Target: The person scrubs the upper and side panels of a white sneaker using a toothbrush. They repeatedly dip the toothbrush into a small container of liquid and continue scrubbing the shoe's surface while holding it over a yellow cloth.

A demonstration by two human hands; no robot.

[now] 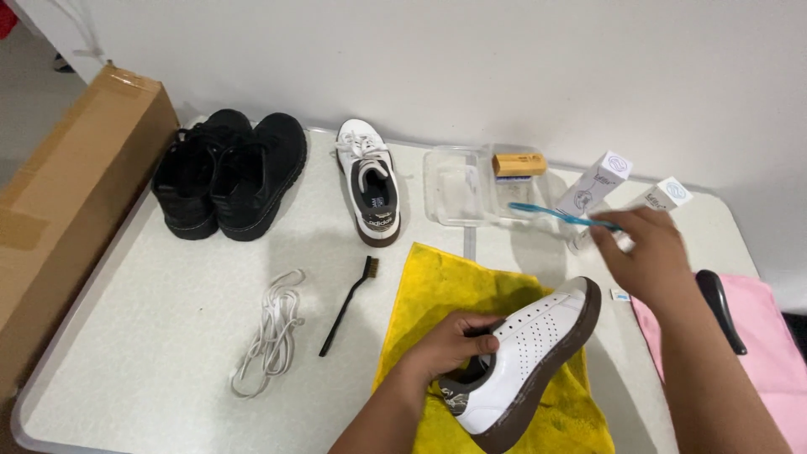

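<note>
Left hand: the left hand [450,340] reaches into the opening of a white sneaker [525,357], fingers curled over its collar and pressed against it, holding the shoe tipped on its side.
Held shoe: the white sneaker has a dark brown sole turned to the right, a perforated side panel facing up, and no laces showing; it rests on a yellow cloth [445,290] at the near middle of the table [151,336].
Yellow cloth: it is crumpled, spread under the shoe and running off the near edge of view.
Right hand: the right hand [643,248] hovers above and beyond the shoe's toe, fingers closed around the handle of a blue toothbrush [546,213], whose head end points left.
Near right: a pink cloth [773,328] lies at the table's right edge, with a black handle-like object [721,307] beside it.
Left of the cloth: a small black brush [349,304] lies at a slant, and just left of it a loose bundle of white laces [273,332].
Farther back: a second white sneaker [368,181] sits upright, still laced; a clear plastic container [471,187] stands right of it with a wooden-backed brush [519,164] at its far corner.
Far right: two white boxes [626,192] lie past the right hand.
Far left: a pair of black boots [227,172] stands side by side, next to a cardboard box [67,202] off the table's left edge.
</note>
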